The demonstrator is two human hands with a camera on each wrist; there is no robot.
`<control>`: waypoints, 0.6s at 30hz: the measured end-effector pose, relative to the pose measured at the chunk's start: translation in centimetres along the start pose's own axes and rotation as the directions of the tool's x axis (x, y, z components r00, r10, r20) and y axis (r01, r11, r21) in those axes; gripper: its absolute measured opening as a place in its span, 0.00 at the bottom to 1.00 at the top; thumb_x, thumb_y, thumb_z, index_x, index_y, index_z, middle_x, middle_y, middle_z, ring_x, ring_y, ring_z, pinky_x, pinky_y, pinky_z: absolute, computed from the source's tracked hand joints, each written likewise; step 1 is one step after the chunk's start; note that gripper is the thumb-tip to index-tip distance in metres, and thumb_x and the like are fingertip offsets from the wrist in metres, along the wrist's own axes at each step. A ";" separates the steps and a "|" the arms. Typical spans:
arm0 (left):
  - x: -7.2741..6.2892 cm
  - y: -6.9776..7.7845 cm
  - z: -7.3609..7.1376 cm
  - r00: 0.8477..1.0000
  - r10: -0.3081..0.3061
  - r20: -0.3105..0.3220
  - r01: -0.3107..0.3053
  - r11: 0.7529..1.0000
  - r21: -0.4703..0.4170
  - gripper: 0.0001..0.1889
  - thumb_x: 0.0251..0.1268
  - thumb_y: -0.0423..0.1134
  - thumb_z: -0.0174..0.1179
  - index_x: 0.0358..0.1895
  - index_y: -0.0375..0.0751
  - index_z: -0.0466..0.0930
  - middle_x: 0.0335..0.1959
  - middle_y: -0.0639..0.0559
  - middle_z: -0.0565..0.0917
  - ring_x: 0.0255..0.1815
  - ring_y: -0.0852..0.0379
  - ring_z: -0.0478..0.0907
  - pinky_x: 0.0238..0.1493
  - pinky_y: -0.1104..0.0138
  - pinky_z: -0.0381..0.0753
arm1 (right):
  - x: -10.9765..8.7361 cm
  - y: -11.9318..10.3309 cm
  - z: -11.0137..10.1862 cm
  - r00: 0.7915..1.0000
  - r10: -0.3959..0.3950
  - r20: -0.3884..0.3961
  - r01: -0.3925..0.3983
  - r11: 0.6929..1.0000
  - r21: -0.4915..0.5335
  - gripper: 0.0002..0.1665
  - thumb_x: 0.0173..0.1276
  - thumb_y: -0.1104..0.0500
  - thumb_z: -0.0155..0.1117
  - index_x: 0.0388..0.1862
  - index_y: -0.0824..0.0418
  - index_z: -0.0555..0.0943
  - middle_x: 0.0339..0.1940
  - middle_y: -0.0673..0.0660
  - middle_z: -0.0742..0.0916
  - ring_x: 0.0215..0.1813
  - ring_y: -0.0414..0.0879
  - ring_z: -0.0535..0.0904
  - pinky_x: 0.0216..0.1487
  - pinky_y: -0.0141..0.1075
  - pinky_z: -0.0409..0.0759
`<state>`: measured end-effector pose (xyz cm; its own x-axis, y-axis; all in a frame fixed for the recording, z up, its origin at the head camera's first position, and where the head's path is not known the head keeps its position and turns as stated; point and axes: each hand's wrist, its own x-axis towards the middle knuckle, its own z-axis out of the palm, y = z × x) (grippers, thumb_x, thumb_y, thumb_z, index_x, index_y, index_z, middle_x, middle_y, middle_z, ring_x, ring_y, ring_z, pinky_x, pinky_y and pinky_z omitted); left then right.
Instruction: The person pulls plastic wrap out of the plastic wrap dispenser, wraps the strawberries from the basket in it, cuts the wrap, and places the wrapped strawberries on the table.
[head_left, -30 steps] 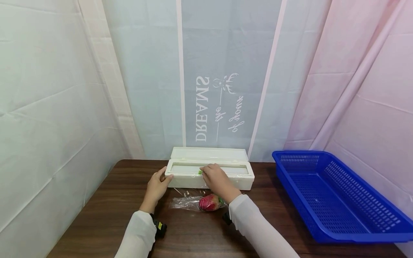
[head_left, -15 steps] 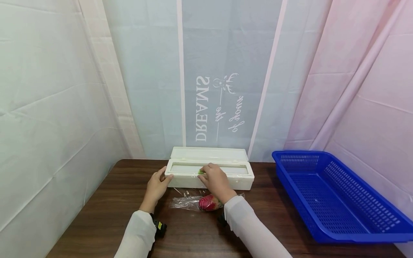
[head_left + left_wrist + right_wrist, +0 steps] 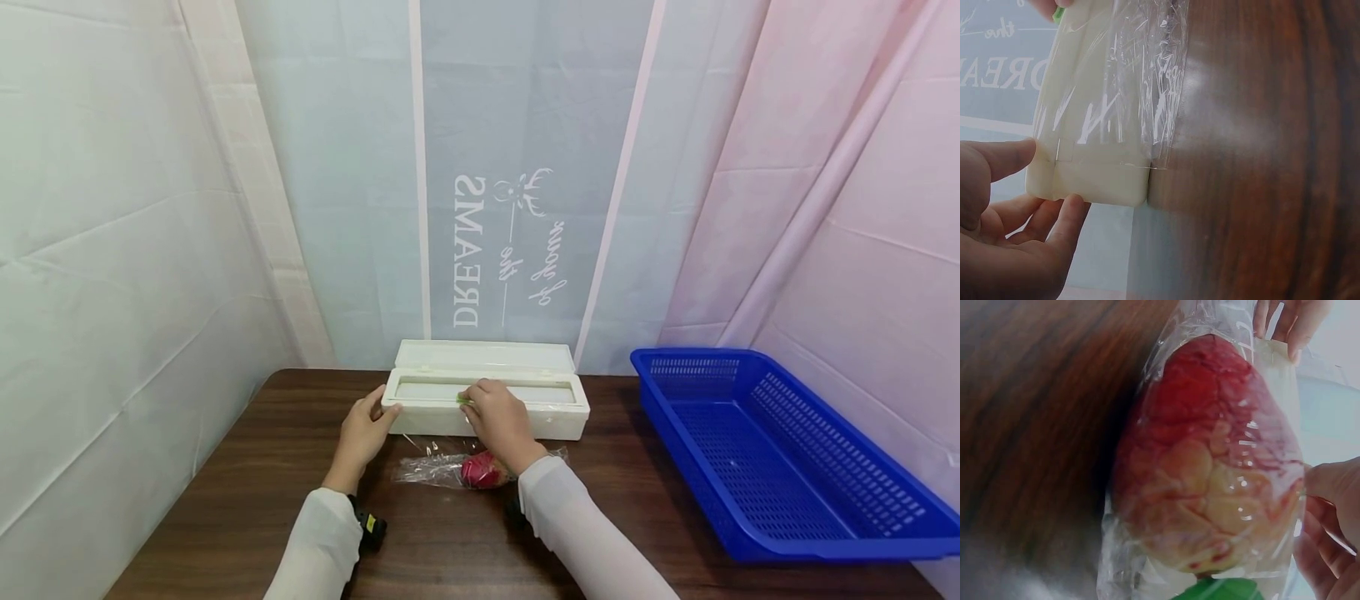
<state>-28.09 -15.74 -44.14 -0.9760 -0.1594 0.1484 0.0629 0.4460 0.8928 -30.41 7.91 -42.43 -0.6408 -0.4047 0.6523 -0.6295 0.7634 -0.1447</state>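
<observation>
A long white plastic wrap dispenser (image 3: 487,423) stands at the back of the table with its lid raised. At its left end, my left hand (image 3: 364,429) grips the corner between thumb and fingers, also seen in the left wrist view. My right hand (image 3: 501,418) pinches a small green slider (image 3: 462,399) on the dispenser's front top edge; its fingertips partly cover the slider. Clear film (image 3: 1107,106) hangs over the dispenser's front onto the table. In front lies a red-and-yellow fruit (image 3: 1194,444) with a green leaf (image 3: 1219,590), covered by film; my right wrist hides part of it in the head view.
A large blue plastic basket (image 3: 750,533) stands on the right of the dark wooden table (image 3: 247,508). A printed curtain (image 3: 517,100) hangs right behind the dispenser, with pale cloth walls (image 3: 112,250) at both sides.
My right hand and forearm have shifted slightly left along the dispenser, with the green slider at the fingertips. The left hand has stayed on the left end.
</observation>
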 end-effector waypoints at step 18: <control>-0.1 0.2 -0.2 1.000 0.015 0.010 -0.015 1.000 0.008 0.33 0.76 0.42 0.58 0.77 0.34 0.59 0.71 0.31 0.64 0.69 0.33 0.66 0.62 0.46 0.73 | 0.2 0.0 0.1 0.996 -0.092 0.002 0.092 0.995 -0.035 0.12 0.67 0.62 0.71 0.47 0.50 0.88 0.46 0.45 0.88 0.48 0.44 0.82 0.42 0.38 0.83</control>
<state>-27.92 -15.78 -43.88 -0.9771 -0.1434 0.1572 0.0759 0.4556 0.8870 -30.57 7.77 -42.39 -0.5816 -0.4741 0.6610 -0.6697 0.7404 -0.0582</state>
